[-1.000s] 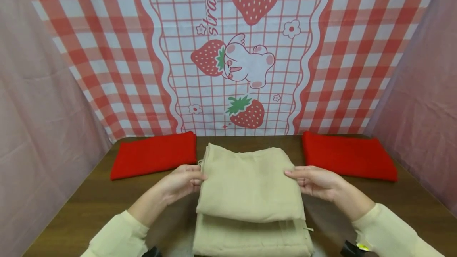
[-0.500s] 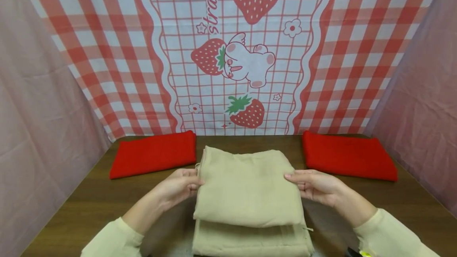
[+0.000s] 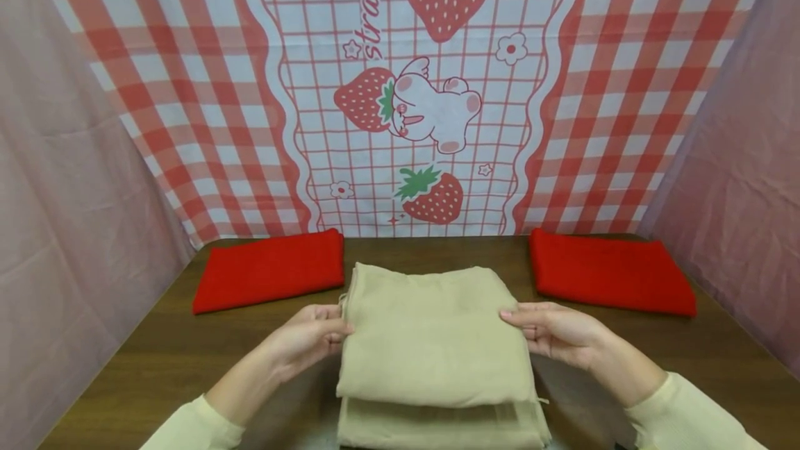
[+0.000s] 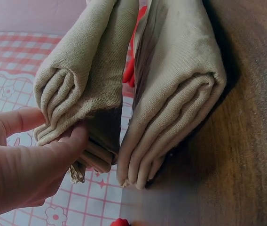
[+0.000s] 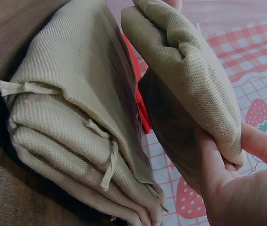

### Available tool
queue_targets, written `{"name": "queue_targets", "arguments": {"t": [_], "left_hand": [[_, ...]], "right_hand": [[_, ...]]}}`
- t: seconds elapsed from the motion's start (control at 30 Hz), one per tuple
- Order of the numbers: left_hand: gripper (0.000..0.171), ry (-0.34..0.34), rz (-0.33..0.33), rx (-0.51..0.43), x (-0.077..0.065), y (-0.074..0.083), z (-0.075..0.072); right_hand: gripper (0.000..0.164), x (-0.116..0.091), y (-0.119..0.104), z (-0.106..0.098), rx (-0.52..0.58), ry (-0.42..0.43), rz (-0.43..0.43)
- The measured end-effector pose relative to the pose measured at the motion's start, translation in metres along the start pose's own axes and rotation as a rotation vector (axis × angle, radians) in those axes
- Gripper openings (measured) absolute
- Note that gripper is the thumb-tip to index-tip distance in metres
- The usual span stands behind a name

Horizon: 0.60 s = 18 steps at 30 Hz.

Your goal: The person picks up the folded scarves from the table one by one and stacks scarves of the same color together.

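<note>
A folded beige cloth [image 3: 431, 339] spans the space between both hands, over a second thick beige folded bundle [image 3: 437, 428] on the table. My left hand [image 3: 307, 340] pinches the upper cloth's left edge, thumb on top. At the right edge, my right hand [image 3: 562, 333] grips it the same way. Both wrist views show a gap between the held cloth and the layered lower bundle [image 4: 176, 89]. Loose tassel threads [image 5: 112, 165] hang from the bundle's side in the right wrist view. The bundle's far part is hidden beneath the held cloth.
Two folded red cloths lie at the back of the brown wooden table [image 3: 150, 367], one red cloth [image 3: 271, 271] at left, the other red cloth [image 3: 609, 273] at right. A strawberry-print checked cloth [image 3: 431, 110] hangs behind, with pink curtains [image 3: 75, 193] at the sides.
Both hands have moved slightly down and toward the body with the upper cloth, which now covers more of the lower bundle. The red cloths stay put.
</note>
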<state>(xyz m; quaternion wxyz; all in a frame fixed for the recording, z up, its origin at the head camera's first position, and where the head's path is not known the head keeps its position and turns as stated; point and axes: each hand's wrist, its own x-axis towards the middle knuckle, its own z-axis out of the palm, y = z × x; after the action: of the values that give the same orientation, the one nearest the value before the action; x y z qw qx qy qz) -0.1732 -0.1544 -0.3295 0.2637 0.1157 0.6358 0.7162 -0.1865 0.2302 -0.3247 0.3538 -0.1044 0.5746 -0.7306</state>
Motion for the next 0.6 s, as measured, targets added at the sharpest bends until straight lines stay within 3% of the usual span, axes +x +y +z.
{"name": "queue_targets", "arguments": {"t": [0.6], "left_hand": [[0.046, -0.03, -0.017, 0.025, -0.009, -0.01, 0.001]], "right_hand": [[0.018, -0.01, 0.011, 0.001, 0.012, -0.047, 0.019]]}}
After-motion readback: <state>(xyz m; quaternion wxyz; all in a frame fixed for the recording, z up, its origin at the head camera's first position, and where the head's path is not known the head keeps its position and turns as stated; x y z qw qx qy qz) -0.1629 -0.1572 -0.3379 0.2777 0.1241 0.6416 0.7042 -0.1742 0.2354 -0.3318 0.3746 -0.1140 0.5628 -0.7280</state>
